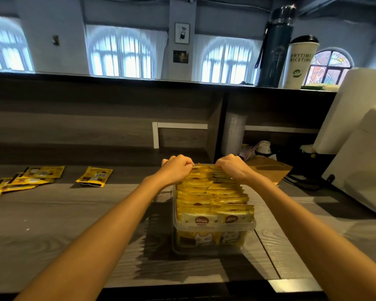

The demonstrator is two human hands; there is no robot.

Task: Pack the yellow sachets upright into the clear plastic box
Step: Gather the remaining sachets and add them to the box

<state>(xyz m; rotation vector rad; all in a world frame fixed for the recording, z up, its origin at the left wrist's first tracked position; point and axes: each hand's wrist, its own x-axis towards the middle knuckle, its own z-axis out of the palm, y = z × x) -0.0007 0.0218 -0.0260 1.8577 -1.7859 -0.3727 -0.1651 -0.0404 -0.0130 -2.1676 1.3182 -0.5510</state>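
Left hand [178,168] and right hand [232,167] grip far-end sachets [213,192] | one box [215,227], two upright rows, near front edge | one loose sachet [95,177], one pile [28,179] left | bare table [52,224] between

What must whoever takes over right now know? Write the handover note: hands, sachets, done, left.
Left hand: fingers curled over the tops of the upright sachets at the box's far end.
Right hand: the same, beside it.
Clear plastic box: on the table, in front of the person.
Done: the box looks nearly full, with the sachets standing in rows.
Left: the loose sachets lie flat on the table to the left, one apart and a pile further left. Stand them in if room remains.
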